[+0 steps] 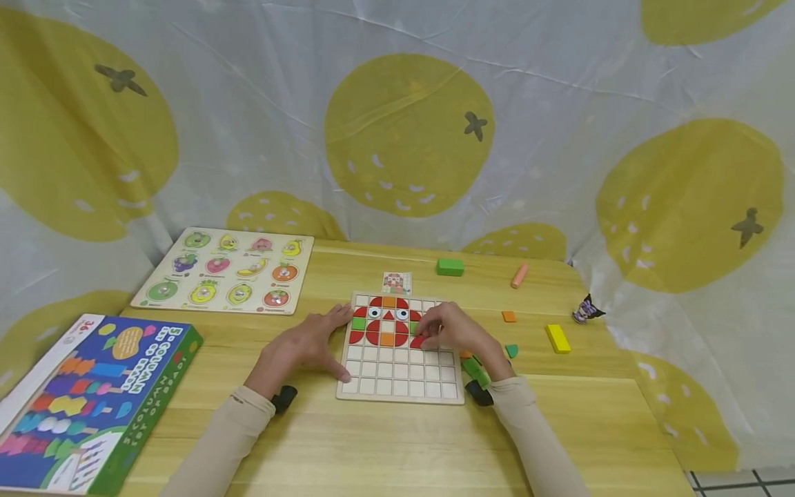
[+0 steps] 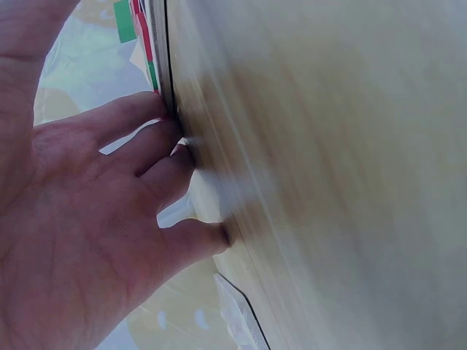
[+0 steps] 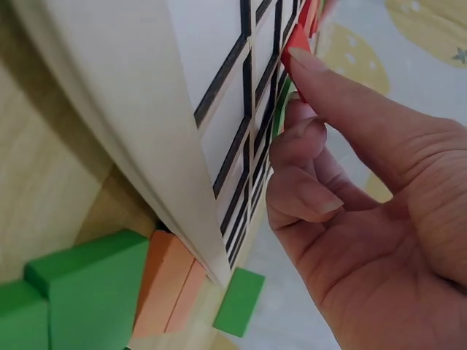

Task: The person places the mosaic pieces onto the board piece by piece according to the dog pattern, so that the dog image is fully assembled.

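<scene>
A wooden grid board point(image 1: 397, 388) lies on the table with red, green, orange and white pieces making a face-like pattern in its upper rows; its lower squares are bare. My left hand point(image 1: 303, 343) is spread along the board's left edge, thumb near the lower left and fingers by the upper left corner. Over the board's right side, my right hand point(image 1: 458, 329) pinches a red piece point(image 3: 295, 45) between thumb and fingers, at the grid surface. A small picture card point(image 1: 397, 281) lies just beyond the board's far edge.
Green blocks point(image 3: 95, 281) and an orange block point(image 3: 166, 281) lie beside the board's right edge. Farther right are a yellow block point(image 1: 557, 339) and a small figurine point(image 1: 585, 310). A fruit puzzle board point(image 1: 226, 273) and a blue toy box point(image 1: 93, 393) occupy the left side.
</scene>
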Motion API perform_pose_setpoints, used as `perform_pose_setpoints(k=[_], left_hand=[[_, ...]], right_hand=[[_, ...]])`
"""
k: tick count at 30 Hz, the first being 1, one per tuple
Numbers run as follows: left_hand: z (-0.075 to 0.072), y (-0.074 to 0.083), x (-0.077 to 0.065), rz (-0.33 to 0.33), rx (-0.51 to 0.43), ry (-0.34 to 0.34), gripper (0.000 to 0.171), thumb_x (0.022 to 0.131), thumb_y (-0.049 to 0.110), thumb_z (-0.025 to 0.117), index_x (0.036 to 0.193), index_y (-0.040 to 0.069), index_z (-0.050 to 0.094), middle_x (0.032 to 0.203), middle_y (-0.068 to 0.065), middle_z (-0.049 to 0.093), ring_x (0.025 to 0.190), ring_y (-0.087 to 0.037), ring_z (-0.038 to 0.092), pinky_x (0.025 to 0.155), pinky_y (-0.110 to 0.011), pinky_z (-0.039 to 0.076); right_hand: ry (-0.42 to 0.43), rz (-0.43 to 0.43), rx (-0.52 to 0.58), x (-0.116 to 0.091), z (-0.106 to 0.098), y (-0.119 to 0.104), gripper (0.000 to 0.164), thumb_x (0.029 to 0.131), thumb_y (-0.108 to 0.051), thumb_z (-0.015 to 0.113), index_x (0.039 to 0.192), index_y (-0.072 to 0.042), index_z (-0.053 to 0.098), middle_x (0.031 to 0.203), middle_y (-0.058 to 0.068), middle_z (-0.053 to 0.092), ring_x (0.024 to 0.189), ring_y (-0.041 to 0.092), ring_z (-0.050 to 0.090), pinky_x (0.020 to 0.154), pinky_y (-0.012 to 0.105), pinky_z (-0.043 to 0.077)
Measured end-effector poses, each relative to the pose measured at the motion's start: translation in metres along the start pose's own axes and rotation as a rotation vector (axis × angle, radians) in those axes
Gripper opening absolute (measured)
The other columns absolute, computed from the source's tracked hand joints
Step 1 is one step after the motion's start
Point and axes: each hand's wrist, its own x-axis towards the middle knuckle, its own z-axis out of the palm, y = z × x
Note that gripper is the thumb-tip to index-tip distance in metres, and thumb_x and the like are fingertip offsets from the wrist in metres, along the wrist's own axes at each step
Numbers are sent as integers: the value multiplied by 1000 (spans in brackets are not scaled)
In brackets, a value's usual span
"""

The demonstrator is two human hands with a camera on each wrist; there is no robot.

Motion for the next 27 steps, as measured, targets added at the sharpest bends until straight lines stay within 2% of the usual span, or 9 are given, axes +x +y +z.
perform_pose_setpoints(k=[5,12,18,22,27], left_hand=[[0,0,0,-1,-8,-1,127,70,50,101,172,18,32,180,-12,18,159,-58,19,122,-74,29],[0,0,1,7,-3,3,126,70,50,101,171,17,33,180,-12,19,158,-60,19,122,-75,28],[0,-1,1,16,-4,6,126,69,50,101,171,16,34,180,-12,20,159,-59,20,122,-74,29],[0,-1,2,19,1,6,127,69,51,101,171,16,33,180,-12,20,159,-58,20,122,-73,30],[0,-1,2,19,2,6,127,69,51,101,171,16,34,180,-12,21,159,-58,21,121,-73,31]], right_hand=[[-41,-18,-45,0,-1,-2,16,86,2,88,101,-4,86,86,1,75,71,10,61,65,23,54],[-28,-20,-62,-2,-4,-4,7,90,-3,86,97,-6,87,89,-3,79,73,7,63,68,23,57],[3,-38,-4,-6,-4,-4,4,95,-2,82,96,-5,85,90,0,81,72,7,64,69,23,57],[18,-46,60,-9,-4,-1,7,94,1,82,97,-3,85,92,5,82,72,8,66,69,23,58],[-5,-46,109,-10,-3,4,7,95,-1,82,98,-4,87,92,5,83,76,13,73,71,24,61]])
